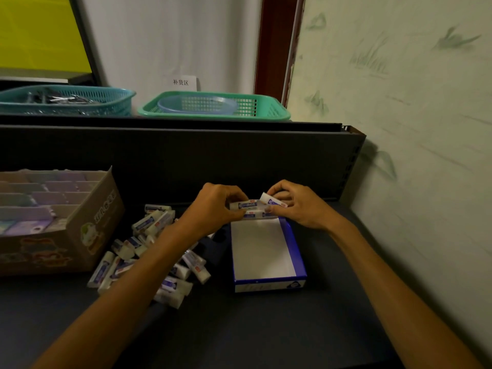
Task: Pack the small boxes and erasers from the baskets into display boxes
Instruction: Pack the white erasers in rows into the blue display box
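Note:
A blue-and-white display box (292,243) lies open on the dark shelf, its white inside mostly bare. At its far end my left hand (215,206) grips a white eraser with a blue sleeve (246,204). My right hand (300,206) pinches another such eraser (271,201), tilted, right beside the first. One more eraser (255,215) lies in the box's far end under the hands. A loose heap of several erasers (149,251) is spread on the shelf to the left of the box, partly hidden by my left forearm.
A brown cardboard display box (87,217) with pastel small boxes in rows stands at the left. On the upper ledge sit a teal basket (111,99) and a green basket (266,109) holding a clear bowl. A wall runs close along the right.

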The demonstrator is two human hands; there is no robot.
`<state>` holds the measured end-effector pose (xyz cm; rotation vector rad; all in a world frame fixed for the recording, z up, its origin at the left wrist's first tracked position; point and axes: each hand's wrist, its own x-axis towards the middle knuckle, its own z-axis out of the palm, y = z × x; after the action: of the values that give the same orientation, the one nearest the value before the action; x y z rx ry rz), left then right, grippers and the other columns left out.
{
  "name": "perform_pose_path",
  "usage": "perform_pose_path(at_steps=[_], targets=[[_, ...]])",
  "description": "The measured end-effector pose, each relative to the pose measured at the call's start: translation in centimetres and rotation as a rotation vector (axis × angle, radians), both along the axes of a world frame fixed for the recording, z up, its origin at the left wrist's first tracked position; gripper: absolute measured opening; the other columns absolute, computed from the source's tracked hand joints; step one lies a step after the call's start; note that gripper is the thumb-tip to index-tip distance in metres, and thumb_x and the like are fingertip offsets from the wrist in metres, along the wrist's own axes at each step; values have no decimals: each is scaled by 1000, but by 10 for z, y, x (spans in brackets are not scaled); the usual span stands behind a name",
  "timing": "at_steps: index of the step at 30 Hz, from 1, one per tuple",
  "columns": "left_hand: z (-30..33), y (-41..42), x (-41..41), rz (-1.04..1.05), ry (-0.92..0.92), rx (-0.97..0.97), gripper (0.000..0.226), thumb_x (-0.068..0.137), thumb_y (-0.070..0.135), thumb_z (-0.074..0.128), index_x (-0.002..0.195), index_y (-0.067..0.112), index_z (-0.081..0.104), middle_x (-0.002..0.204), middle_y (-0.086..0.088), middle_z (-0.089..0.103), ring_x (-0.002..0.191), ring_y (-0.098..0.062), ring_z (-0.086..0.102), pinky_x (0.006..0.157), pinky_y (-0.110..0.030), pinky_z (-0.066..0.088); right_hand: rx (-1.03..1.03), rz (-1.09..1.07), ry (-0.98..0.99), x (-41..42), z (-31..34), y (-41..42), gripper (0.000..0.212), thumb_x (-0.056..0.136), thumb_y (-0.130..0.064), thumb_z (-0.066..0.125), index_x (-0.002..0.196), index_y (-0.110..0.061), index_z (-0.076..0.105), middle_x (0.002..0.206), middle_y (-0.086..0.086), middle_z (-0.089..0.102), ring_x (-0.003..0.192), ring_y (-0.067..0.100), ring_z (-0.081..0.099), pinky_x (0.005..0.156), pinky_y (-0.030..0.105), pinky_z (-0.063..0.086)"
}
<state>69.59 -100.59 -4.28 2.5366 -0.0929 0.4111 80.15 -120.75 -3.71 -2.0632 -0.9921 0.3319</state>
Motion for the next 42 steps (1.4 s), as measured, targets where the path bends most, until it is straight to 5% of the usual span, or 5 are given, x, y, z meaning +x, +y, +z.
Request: perform_pose_path(at_steps=[6,13,21,27,42], targets=[[1,-8,9,29,105,139,30,79,20,72,108,19,64,104,4,66,85,-4,60,80,-22,53,-161,-9,-295,2,-2,5,26,89,-18,62,115,-19,57,115,-5,52,101,7,54,72,15,49],[-5,-16,20,43,175,347,19,83,24,68,101,22,63,103,4,61,88,-7,55,78,-23,46,-345,9,-455,2,0,11,28,89,-19,62,117,-20,62,116,-2,54,106,10,47,91,27,42],[-7,-20,24,47,125,469,19,87,25,62,105,17,62,108,-2,60,99,-15,55,95,-31,38,-448,34,-454,4,-2,15,26,88,-17,63,113,-22,64,117,-2,54,105,12,51,88,27,44],[-10,-18,24,46,153,446,21,88,26,60,107,16,63,108,-2,60,95,-14,57,85,-25,43,-477,24,-476,9,-8,17,25,86,-24,67,111,-27,62,115,-5,54,98,5,42,84,25,38],[-12,-15,24,46,114,410,16,89,24,59,103,17,65,102,0,61,85,-9,55,75,-20,40,-486,62,-462,14,-6,19,22,87,-28,65,109,-28,66,110,-8,59,96,7,54,86,30,49]])
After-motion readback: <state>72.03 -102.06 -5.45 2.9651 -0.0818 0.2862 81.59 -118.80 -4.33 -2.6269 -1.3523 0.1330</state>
